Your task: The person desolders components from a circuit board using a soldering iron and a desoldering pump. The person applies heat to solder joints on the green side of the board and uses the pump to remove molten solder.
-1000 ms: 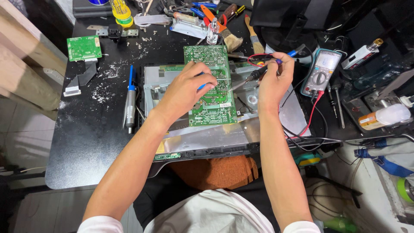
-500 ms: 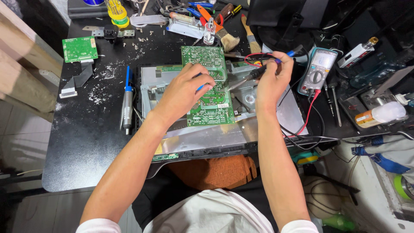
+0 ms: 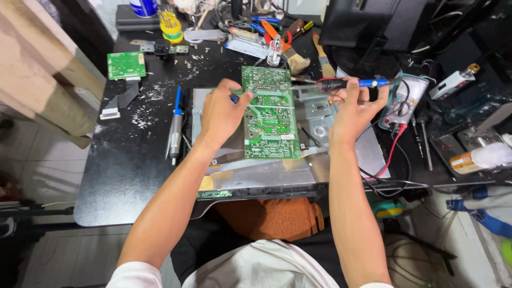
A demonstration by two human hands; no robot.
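The left hand (image 3: 221, 114) grips the green circuit board (image 3: 270, 114) by its left edge. The right hand (image 3: 354, 109) is closed around a blue-handled soldering iron (image 3: 349, 84), near the surface's (image 3: 122, 176) far edge.

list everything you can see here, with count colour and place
circuit board: 1, green, centre, on the metal chassis
chassis: 1, silver, table front
small board: 1, green, far left
desoldering pump: 1, blue and silver, left of chassis
soldering iron: 1, black and blue, in right hand
multimeter: 1, grey, right, red lead trailing
brush: 1, tan bristles, behind board
table: 1, black
left hand: on the board's left edge
right hand: gripping the iron
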